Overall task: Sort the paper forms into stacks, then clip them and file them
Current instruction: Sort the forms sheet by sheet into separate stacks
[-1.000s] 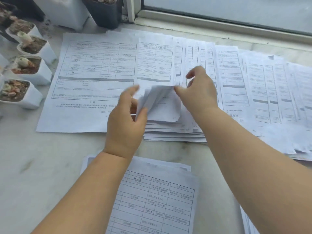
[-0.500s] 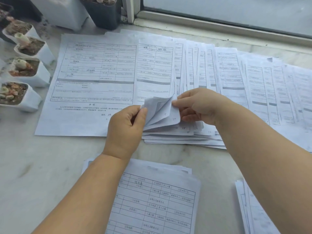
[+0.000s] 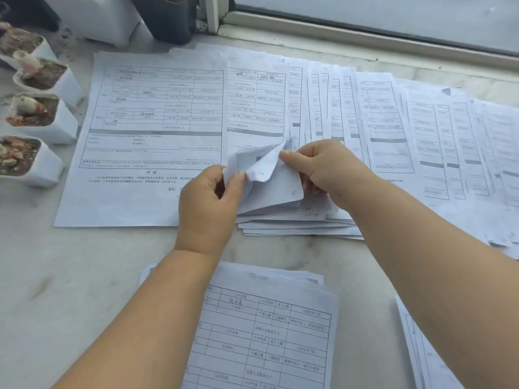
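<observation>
Printed paper forms (image 3: 157, 130) lie fanned in an overlapping row across the pale marble sill. My left hand (image 3: 209, 203) pinches the lifted lower-left corners of several sheets (image 3: 269, 178) at the near edge of the fan. My right hand (image 3: 323, 167) pinches one of those curled corners between thumb and forefinger, just right of the left hand. A separate stack of forms (image 3: 266, 327) lies near me, partly under my forearms. Another pile (image 3: 421, 349) shows at the lower right edge.
Small white pots with succulents (image 3: 36, 116) line the left edge. A larger white pot (image 3: 98, 15) and a dark pot (image 3: 165, 15) stand at the back. The window frame (image 3: 365, 37) runs behind the papers. Bare marble (image 3: 70, 276) lies at the lower left.
My right hand dropped from raised above the fan down to the lifted corners and now pinches one. The left hand kept its grip on the corners; the view shifted slightly.
</observation>
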Action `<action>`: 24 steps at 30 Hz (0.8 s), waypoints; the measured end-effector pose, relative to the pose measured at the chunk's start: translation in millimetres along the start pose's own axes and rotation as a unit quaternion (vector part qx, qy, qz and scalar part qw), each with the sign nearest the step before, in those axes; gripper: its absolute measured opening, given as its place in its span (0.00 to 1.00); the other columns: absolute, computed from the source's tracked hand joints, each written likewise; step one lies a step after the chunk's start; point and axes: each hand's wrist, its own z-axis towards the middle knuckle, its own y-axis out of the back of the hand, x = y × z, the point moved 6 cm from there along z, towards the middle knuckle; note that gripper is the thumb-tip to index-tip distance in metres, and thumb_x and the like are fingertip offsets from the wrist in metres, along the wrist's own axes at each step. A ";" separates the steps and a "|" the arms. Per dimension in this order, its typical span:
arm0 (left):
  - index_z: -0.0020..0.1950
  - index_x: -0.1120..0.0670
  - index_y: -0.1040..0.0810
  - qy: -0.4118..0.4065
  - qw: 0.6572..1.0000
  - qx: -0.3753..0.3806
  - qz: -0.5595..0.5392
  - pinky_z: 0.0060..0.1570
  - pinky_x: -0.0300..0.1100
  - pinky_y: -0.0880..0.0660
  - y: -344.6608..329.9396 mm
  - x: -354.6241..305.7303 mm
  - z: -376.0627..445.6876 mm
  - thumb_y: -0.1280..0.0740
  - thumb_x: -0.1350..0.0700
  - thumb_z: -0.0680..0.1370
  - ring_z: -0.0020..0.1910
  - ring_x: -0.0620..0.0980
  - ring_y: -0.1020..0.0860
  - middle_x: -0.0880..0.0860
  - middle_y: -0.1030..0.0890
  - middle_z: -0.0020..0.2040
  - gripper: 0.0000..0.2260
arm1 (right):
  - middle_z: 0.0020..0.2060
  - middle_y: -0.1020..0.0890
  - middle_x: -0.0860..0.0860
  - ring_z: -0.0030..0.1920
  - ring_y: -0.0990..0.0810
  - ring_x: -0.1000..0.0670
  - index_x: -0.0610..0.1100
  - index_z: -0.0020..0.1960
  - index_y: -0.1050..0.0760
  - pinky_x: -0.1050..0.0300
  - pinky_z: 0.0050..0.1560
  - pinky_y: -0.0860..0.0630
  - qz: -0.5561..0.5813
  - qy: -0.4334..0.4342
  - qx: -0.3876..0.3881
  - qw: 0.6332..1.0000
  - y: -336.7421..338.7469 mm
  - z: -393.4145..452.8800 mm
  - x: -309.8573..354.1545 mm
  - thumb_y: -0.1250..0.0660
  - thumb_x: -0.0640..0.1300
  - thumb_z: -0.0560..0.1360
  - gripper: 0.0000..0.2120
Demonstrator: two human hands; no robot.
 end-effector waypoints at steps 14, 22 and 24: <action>0.62 0.45 0.22 -0.154 0.903 0.281 0.286 0.65 0.42 0.38 -34.0 -31.1 -41.0 0.38 0.49 0.80 0.68 0.49 0.37 0.49 0.32 0.66 0.12 | 0.38 0.17 0.51 0.27 0.25 0.50 0.47 0.53 0.22 0.61 0.31 0.33 0.071 -0.034 -0.157 0.984 39.7 -96.4 -45.7 0.44 0.37 0.78 0.14; 0.67 0.55 0.26 -0.203 0.920 0.238 0.237 0.69 0.42 0.40 25.4 -58.8 -131.9 0.35 0.60 0.78 0.68 0.53 0.32 0.53 0.27 0.66 0.17 | 0.37 0.17 0.50 0.29 0.23 0.54 0.48 0.47 0.21 0.62 0.32 0.27 0.105 -0.065 -0.079 0.989 -21.6 -231.0 -108.2 0.35 0.40 0.77 0.05; 0.64 0.54 0.24 -0.186 0.929 0.234 0.216 0.65 0.35 0.38 51.6 -43.5 -187.4 0.35 0.59 0.78 0.64 0.48 0.30 0.50 0.25 0.62 0.15 | 0.39 0.17 0.48 0.31 0.21 0.54 0.49 0.46 0.22 0.60 0.34 0.24 0.097 -0.081 -0.067 0.990 -37.1 -264.0 -131.8 0.34 0.40 0.76 0.05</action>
